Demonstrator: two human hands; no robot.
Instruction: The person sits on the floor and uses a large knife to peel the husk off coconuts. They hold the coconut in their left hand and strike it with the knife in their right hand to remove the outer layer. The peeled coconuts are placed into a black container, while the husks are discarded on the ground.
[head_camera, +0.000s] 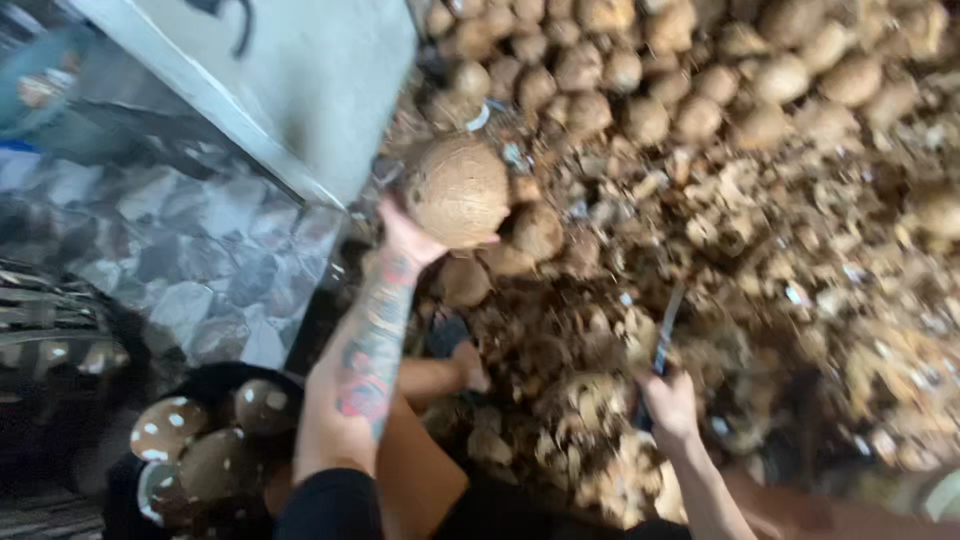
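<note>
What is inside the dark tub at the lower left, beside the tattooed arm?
The dark tub holds several brown shelled coconuts with pale spots; about four show. The left arm and a dark sleeve cover its right side, so anything deeper or there is hidden.

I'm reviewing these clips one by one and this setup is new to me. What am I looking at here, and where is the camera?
There is no machine. The single picture comes from a camera worn on a person's head, looking down at their own bare hands. The left hand, on a tattooed forearm, holds up a brown coconut. The right hand grips a knife pointing away. Ahead lies a pile of coconuts and loose husk. At lower left a dark tub holds peeled coconuts. The picture is blurred, so finer detail is unclear.
</note>
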